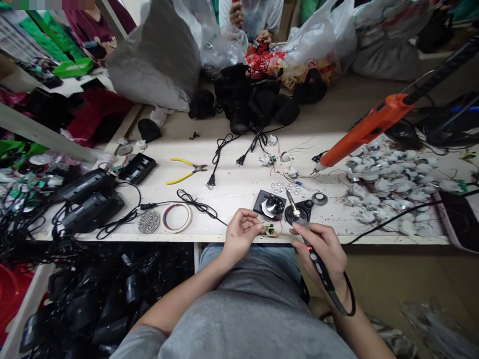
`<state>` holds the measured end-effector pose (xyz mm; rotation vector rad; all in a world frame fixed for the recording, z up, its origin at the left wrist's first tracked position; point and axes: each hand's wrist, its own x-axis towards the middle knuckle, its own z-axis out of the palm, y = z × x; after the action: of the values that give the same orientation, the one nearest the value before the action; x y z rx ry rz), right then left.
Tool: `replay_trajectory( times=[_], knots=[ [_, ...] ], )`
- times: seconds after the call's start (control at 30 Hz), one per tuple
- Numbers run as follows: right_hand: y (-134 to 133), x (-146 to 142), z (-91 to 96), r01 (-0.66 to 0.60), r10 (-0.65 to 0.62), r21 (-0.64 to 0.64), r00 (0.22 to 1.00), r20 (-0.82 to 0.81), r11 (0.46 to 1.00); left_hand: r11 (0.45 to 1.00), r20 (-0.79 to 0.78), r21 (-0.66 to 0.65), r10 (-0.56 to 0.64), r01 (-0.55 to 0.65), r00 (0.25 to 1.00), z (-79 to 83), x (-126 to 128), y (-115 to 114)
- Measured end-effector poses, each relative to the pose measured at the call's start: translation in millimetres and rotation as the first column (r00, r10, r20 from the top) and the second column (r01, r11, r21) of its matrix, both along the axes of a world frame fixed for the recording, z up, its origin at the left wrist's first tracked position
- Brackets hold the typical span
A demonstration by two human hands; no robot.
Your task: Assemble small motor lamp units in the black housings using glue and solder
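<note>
My left hand pinches a small circuit board with red wires at the table's front edge. A soldering iron is gripped like a pen in my right hand; its tip points up and left over a round black part. The iron's black cord loops under my right wrist. A black square plate carrying a shiny reflector lies just behind the board. Several small white LED discs sit further back.
An orange electric screwdriver hangs over the table at the right, above a heap of silver reflectors. Yellow-handled pliers, tape rolls, black cables and black housings lie left. Another person sits across behind plastic bags.
</note>
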<state>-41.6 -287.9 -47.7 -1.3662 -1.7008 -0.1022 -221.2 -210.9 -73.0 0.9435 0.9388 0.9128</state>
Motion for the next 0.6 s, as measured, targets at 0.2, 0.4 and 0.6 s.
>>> replay_trajectory(
  times=[0.2, 0.4, 0.6],
  knots=[
    [34.2, 8.4, -10.3, -0.017, 0.01, 0.057, 0.993, 0.122, 0.998, 0.997, 0.034, -0.08, 0.008, -0.005, 0.999, 4.3, -4.9, 3.0],
    [40.1, 11.6, -15.8, -0.013, 0.006, 0.051, 0.992, 0.124, 0.999, 0.995, -0.053, -0.095, 0.03, -0.035, 0.998, 8.5, -20.2, 15.7],
    [44.1, 9.9, -21.9, -0.045, 0.043, 0.013, 0.994, 0.1, 0.999, 0.984, -0.159, -0.04, 0.164, -0.172, 0.974, 9.1, -26.1, 23.5]
  ],
)
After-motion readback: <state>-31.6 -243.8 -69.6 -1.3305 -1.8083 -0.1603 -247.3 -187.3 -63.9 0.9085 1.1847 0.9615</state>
